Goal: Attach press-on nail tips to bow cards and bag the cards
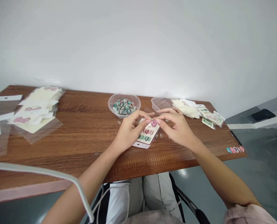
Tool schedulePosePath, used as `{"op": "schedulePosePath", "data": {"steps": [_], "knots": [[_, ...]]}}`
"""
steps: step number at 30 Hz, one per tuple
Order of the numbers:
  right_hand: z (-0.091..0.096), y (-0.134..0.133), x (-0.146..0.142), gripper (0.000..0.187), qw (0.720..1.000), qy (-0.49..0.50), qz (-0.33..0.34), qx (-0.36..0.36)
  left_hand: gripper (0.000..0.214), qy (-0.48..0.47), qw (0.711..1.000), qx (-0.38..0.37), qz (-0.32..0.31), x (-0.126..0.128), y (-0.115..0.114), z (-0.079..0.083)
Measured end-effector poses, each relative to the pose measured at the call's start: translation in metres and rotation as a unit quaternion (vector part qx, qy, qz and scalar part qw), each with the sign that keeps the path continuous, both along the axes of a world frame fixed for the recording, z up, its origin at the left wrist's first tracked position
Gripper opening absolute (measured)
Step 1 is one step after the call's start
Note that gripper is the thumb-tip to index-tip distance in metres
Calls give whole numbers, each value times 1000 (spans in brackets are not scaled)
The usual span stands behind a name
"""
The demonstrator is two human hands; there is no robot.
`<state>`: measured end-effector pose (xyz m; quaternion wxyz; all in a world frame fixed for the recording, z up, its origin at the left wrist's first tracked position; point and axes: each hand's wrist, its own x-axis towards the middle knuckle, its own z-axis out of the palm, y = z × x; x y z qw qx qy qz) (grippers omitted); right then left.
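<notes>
One cream card (pixel 145 127) bears reddish, green nails (pixel 146 138).

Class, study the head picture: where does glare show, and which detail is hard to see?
Head view: soft light across the plain whitish wall; bright glare on the shiny grey floor. Same head view: fine detail on the flat cream card with red and green nail tips is too small to make out.

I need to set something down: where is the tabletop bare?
The widest bare patch of wooden tabletop lies between the left-side card stack and nail bowl; a smaller one between the right forearm and round stickers. Crowded: around the left hand, right hand and nail card, with loose nails, and back right, with packaged cards.
</notes>
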<state>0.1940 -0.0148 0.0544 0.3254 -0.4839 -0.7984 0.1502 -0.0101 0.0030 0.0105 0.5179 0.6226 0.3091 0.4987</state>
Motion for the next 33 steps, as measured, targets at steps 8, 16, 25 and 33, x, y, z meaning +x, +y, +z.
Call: {"op": "schedulePosePath", "data": {"steps": [8, 16, 25, 33], "knots": [[1, 1, 0, 14, 1000, 3, 17, -7, 18, -1, 1000, -7, 6, 1, 0, -3], [-3, 1, 0, 11, 998, 27, 6, 57, 19, -40, 999, -30, 13, 1, 1, -1], [-45, 13, -2, 40, 949, 295, 7, -114, 27, -98, 989, -57, 94, 2, 0, 0], [-55, 27, -9, 35, 929, 330, 8, -169, 49, -134, 979, -110, 103, 9, -1, -6]]}}
